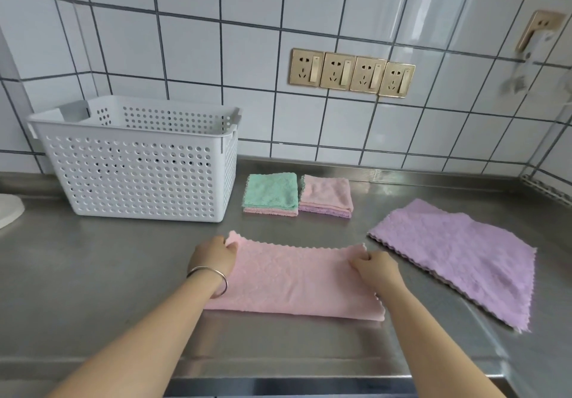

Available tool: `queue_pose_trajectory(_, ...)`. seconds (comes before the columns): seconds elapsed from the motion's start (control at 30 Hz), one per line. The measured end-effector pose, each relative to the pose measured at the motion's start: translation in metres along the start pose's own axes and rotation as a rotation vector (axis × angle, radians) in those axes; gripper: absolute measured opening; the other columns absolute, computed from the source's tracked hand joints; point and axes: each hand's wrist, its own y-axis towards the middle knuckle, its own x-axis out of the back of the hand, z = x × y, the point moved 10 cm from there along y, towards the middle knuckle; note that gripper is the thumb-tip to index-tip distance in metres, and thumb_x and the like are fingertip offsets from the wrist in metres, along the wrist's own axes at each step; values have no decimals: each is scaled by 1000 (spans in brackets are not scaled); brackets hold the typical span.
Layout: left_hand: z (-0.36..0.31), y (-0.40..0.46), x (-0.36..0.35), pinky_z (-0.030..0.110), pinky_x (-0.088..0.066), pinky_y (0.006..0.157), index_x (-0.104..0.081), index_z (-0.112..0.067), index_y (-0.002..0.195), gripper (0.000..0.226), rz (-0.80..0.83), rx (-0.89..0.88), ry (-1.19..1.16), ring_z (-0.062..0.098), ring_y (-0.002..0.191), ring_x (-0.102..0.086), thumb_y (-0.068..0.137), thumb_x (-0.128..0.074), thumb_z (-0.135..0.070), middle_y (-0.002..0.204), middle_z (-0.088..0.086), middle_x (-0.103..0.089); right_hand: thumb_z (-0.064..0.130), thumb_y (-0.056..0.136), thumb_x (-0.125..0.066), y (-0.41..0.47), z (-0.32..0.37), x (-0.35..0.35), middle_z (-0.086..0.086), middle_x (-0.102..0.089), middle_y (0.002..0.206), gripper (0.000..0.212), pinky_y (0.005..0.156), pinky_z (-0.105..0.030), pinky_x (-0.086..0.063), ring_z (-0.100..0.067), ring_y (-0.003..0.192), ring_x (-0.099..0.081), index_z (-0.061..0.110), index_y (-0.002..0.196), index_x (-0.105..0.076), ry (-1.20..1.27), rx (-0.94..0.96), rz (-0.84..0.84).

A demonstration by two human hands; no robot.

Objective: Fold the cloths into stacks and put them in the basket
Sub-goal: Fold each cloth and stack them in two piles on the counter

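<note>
A pink cloth (294, 280) lies folded in half on the steel counter in front of me. My left hand (215, 255) pinches its far left corner, and my right hand (376, 266) pinches its far right corner. Behind it sit two folded stacks: a green cloth on a pink one (270, 194), and a pink cloth on a purple one (326, 196). A purple cloth (455, 255) lies spread flat at the right. The white perforated basket (139, 162) stands at the back left; its inside is mostly hidden.
The steel counter (93, 273) runs to a tiled wall with a row of gold sockets (351, 72). A white rounded object (9, 211) shows at the left edge. The counter's front edge (278, 376) is just below my forearms.
</note>
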Motion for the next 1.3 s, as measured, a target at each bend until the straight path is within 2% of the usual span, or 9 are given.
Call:
queue_pose_trajectory(0.17,-9,-2,-2,35,-46,85,-58,-5,108,29,-31,-79,111,34,109,-57,92,-47,-27,117,17,-62,28,88,-50,-1,-3,1,-12,-65,89,25,66,-27,-39,-28,81,-56,19,65,-51,-45,21,-80)
queue_pose_trajectory(0.23,-12,-6,-1,34,-46,78,-55,-8,110,26,-55,-104,168,33,107,-58,90,-50,-25,117,13,-61,25,87,-50,-8,1,2,-14,-65,105,13,70,-29,-41,-31,90,-58,15,88,-58,-44,32,-118)
queue_pose_trajectory(0.37,-48,-33,16,36,-48,72,-58,-17,113,46,-364,-410,337,32,102,-57,68,-68,-16,114,7,-58,20,87,-51,-27,13,10,-14,-42,133,52,93,-39,-38,-35,120,-43,12,136,-37,-159,164,-266)
queue_pose_trajectory(0.47,-82,-52,-23,51,-23,111,-39,-28,138,55,-101,-636,382,26,141,-25,84,-51,-37,149,-3,-34,16,90,-45,-45,19,4,-11,-37,136,51,96,-40,-37,-33,122,-37,15,139,-33,-298,216,-282)
queue_pose_trajectory(0.53,-87,-63,-60,55,7,115,-19,-34,146,62,168,-659,484,21,147,4,90,-34,-56,158,-10,-9,12,89,-45,-56,7,-5,-12,-34,138,54,98,-40,-36,-34,123,-36,15,141,-30,-246,172,-217)
queue_pose_trajectory(0.6,-84,-69,-80,57,14,114,-9,-37,147,69,280,-653,545,23,146,14,87,-28,-66,159,-11,2,11,85,-52,-65,-5,-7,-14,-33,137,59,100,-41,-34,-36,121,-37,14,141,-31,-138,133,-177)
queue_pose_trajectory(0.9,-66,-67,-90,72,10,104,2,-49,142,81,352,-529,592,31,145,16,74,-25,-82,158,-12,12,12,78,-66,-71,-27,0,-14,-56,122,81,79,-32,-42,-31,104,-52,14,147,-23,195,-86,-31)
queue_pose_trajectory(1.0,-65,-66,-90,71,11,104,2,-48,143,79,343,-531,598,29,145,16,75,-23,-81,158,-11,13,6,81,-59,-86,-16,10,0,-54,83,72,67,-30,-36,-22,83,-46,16,144,-29,312,-21,-166)
queue_pose_trajectory(1.3,-98,-97,-95,56,-4,116,-10,-29,148,67,385,-859,575,27,147,8,90,-8,-61,159,-4,2,-1,82,-59,-131,63,-1,6,-62,97,52,77,-21,-36,-17,88,-57,25,125,-49,550,340,-405)
